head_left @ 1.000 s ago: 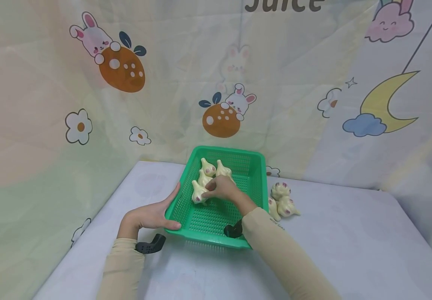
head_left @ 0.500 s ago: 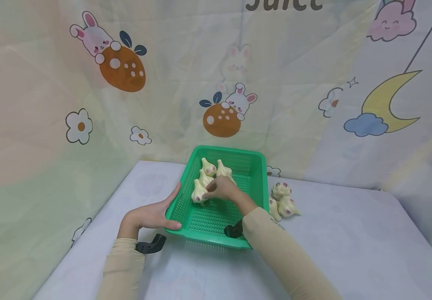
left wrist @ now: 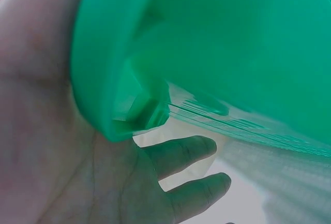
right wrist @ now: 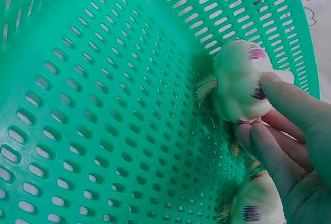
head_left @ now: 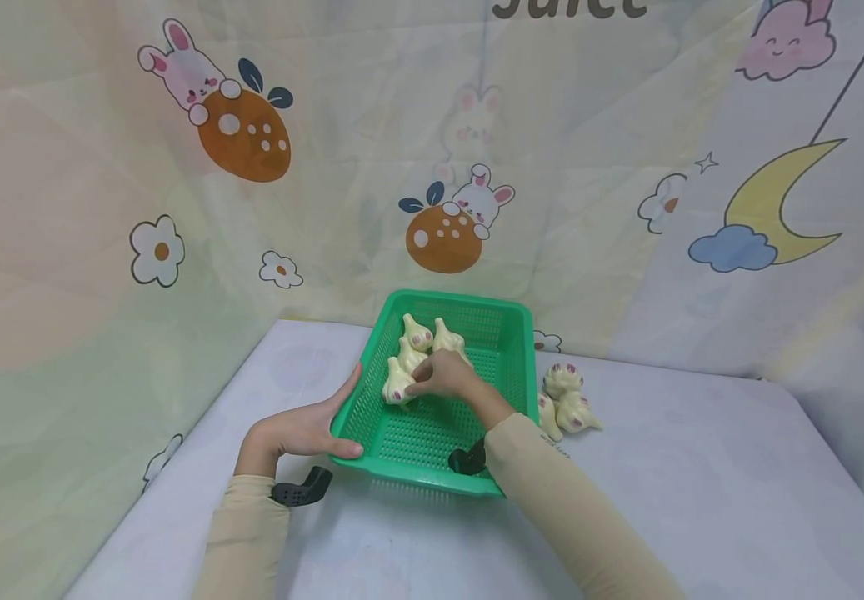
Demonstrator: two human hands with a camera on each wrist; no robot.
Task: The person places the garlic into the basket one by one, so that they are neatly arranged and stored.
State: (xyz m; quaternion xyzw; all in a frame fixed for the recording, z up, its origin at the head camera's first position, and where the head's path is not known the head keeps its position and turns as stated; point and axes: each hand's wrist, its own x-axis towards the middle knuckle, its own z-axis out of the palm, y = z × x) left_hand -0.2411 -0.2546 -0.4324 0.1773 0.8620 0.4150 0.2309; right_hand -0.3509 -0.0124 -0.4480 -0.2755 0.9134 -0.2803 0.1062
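Note:
A green plastic basket [head_left: 417, 478] with slotted walls stands on the table in the head view. At its near left corner, my left hand [head_left: 304, 429] holds the rim, thumb along the near edge. In the left wrist view the corner lies against the palm, and two fairly straight fingers [left wrist: 181, 154] show below it. Inside the basket, my right hand [head_left: 446, 375] pinches a garlic bulb [right wrist: 240, 81] between thumb and fingers, near the left wall. Other garlic bulbs [head_left: 417, 335] lie behind it, partly hidden by the hand.
Several more garlic bulbs [head_left: 572, 412] lie on the white-covered table [head_left: 701, 467], just right of the basket, one partly hidden by its wall. A printed cloth backdrop [head_left: 566, 208] rises behind the table. Black wrist cameras [head_left: 302, 487] sit on both sleeves.
The garlic bulb at my right fingertips has tilted very slightly. Both hands and the basket stay practically where they were.

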